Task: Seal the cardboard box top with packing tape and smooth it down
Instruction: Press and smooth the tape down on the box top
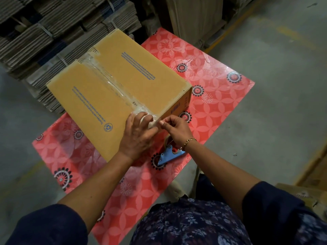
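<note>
Pressing the tape end at the box's near edge

Our left hand (137,137) lies spread on the cardboard box (113,96), which sits on the red table (221,96); our right hand (177,129) pinches the clear tape (109,82) there, the dispenser (168,154) just beneath.

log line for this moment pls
stage: tape along box seam | left hand pressing near end | right hand pinching tape edge | dispenser on mat

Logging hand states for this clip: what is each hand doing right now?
Left hand: open, fingers spread, pressing the tape at the box near edge.
Right hand: fingertips pinched, apparently on the tape end; hard to confirm.
</note>
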A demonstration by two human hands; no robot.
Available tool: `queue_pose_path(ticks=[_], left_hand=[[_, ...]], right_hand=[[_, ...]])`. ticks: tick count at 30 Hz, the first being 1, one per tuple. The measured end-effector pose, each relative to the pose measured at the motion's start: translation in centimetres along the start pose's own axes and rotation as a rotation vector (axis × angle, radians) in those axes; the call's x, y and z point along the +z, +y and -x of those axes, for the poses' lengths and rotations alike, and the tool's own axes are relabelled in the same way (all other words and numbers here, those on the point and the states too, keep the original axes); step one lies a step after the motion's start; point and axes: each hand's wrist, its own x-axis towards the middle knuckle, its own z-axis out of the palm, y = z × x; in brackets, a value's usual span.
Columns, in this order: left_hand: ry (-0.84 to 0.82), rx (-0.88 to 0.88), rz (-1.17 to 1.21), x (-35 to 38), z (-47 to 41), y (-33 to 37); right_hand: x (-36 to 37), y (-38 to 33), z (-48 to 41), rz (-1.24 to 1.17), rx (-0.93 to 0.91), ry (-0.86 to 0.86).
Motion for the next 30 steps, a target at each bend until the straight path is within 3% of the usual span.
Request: queue_pose_path(ticks=[6,14,18,21,23,27,30], left_hand=[[-0.111,-0.047,0.030,-0.4,-0.4,0.3],[-0.215,-0.022,0.059,-1.0,-0.6,0.4],[-0.132,-0.131,0.182,-1.1,-0.6,0.2],[-0.031,-0.213,0.223,-0.7,-0.5,0.1],[-0.063,-0.305,0.130,-0.5,-0.5,0.3],[-0.285,-0.414,0.014,0.0,-1.1,0.1],[-0.329,-0.382,0.001,0.1,-0.9,0.1]], right_hand=[[0.1,0.2,-0.3,0.125,-0.065,0.023],[-0.3,-0.2,-0.7,0.500,-0.295,0.043],[-0.4,-0.3,-0.8,0.582,-0.351,0.035],[-1.7,-0.1,-1.2,0.916,-0.375,-0.038],[-3.2,-0.4,-1.3,1.118,-0.391,-0.028],[-5.1,-4.0,-0.9,0.987,-0.713,0.172],[-5.5,-5.7,-1.6,0.998,-0.800,0.055]])
